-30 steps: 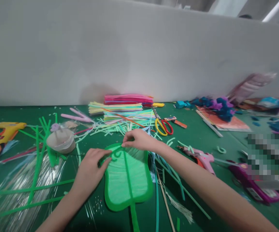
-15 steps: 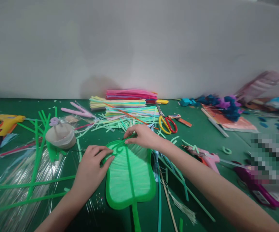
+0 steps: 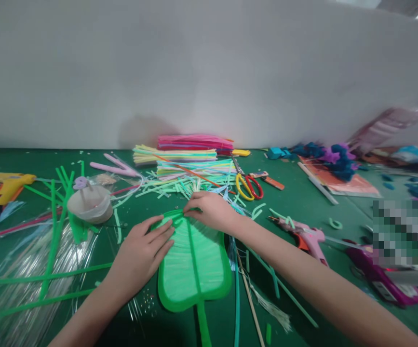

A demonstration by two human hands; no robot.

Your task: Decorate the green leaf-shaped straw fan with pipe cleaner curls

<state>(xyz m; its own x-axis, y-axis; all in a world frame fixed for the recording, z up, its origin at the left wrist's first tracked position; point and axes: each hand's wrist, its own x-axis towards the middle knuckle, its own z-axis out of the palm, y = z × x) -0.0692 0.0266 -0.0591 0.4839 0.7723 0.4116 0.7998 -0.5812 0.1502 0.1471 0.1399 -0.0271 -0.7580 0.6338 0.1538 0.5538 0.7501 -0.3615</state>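
Observation:
A leaf-shaped green fan (image 3: 212,270) with a darker rim, a midrib and a wrapped handle lies on the green table, its handle toward me. My left hand (image 3: 145,246) rests over the fan's upper left edge, fingers spread and touching a thin green strip (image 3: 177,218) there. At the top of the midrib, my right hand (image 3: 209,207) is closed in a pinch on the fan's top edge, where the strip ends. The fingertips partly hide what is between them.
Scissors (image 3: 245,185) and pipe cleaner bundles (image 3: 194,144) lie behind the fan. A pink glue gun (image 3: 308,236) is at right, a yellow one (image 3: 9,188) far left. A cup (image 3: 93,207) stands left, near clear sticks (image 3: 64,255). A wooden stick (image 3: 250,299) lies beside the fan.
My left hand's fingers have spread and flattened over the fan's upper left. The curled strip there now lies straighter along the top. My right hand has shifted slightly left and down.

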